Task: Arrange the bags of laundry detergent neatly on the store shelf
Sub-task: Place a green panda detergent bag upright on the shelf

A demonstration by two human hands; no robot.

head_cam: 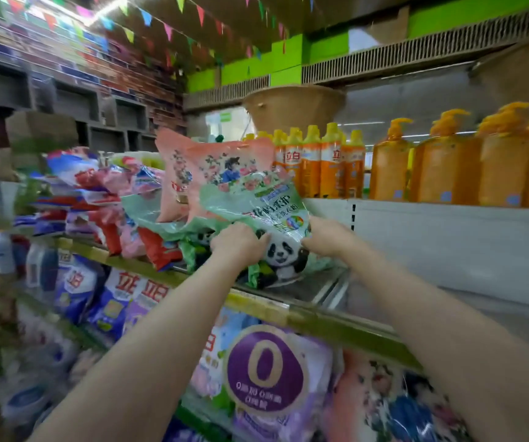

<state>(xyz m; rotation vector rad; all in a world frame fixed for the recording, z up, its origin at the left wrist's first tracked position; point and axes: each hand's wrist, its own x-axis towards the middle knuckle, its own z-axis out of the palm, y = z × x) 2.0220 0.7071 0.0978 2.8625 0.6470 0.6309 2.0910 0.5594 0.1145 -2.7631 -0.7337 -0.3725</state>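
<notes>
A green detergent bag with a panda print (pixel 275 224) stands tilted on the metal shelf (pixel 314 293) at chest height. My left hand (pixel 239 242) grips its lower left part, fingers curled over the front. My right hand (pixel 328 236) holds its right edge. Just behind it lean two pink floral bags (pixel 221 169). More green bags (pixel 161 218) lie beneath and to the left. A jumbled heap of red, pink and blue bags (pixel 97 199) fills the shelf's left part.
Orange dish-soap bottles (pixel 320 167) and larger orange pump bottles (pixel 448 167) line the higher shelf on the right. Bare shelf lies right of the panda bag. Purple, blue and floral bags (pixel 266 374) crowd the shelf below. A white shelf wall (pixel 448 250) stands at right.
</notes>
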